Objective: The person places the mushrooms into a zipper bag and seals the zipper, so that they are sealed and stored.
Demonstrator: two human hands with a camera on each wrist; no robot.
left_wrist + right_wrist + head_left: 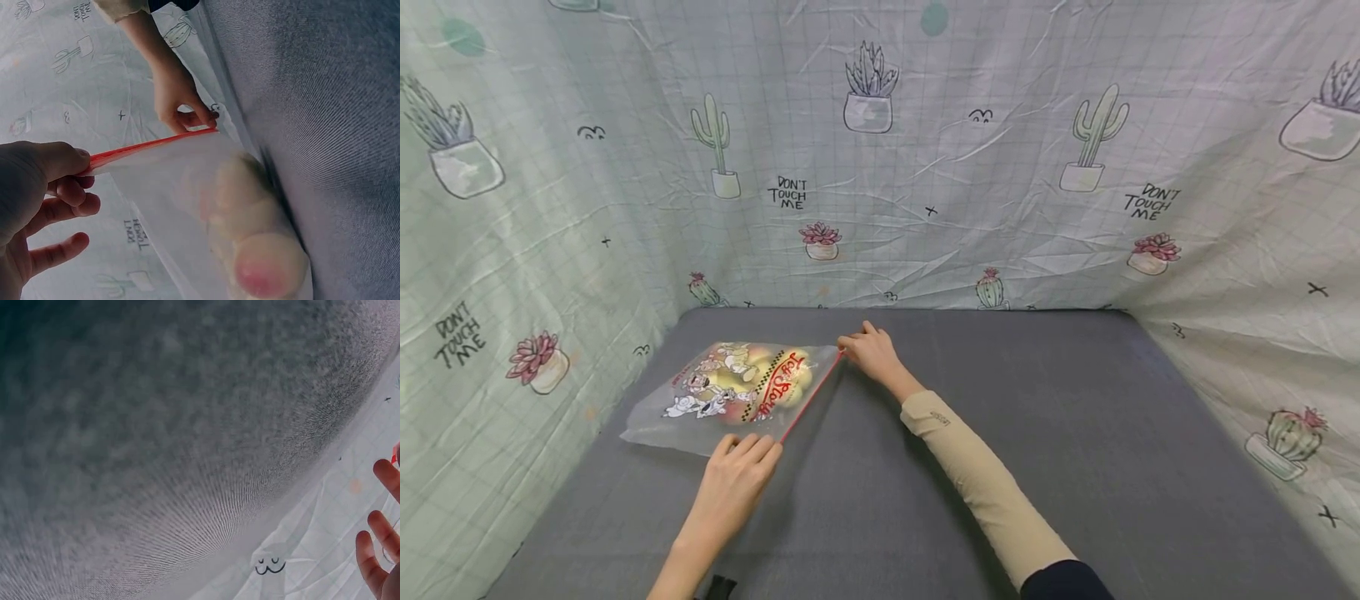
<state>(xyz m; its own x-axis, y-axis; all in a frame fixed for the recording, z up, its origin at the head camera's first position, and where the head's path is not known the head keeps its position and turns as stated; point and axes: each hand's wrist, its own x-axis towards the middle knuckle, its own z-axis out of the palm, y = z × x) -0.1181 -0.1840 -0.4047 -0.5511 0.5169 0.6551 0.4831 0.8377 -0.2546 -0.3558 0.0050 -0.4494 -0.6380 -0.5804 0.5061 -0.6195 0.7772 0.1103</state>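
Note:
A clear zip bag with a red zip strip and printed cartoon figures lies toward the left, its strip side raised off the grey surface. Inside it show several round yellow, pink and pale things, blurred by the plastic. My left hand pinches the near end of the red strip between thumb and forefinger, the other fingers spread loosely. At the far end of the strip, my right hand pinches the corner. In the right wrist view only some fingertips show at the right edge.
The grey cloth-covered table reaches to the back and right. Around it hangs a pale curtain printed with cacti and lettering, meeting the table at the back and both sides. A small black object shows beside the left forearm.

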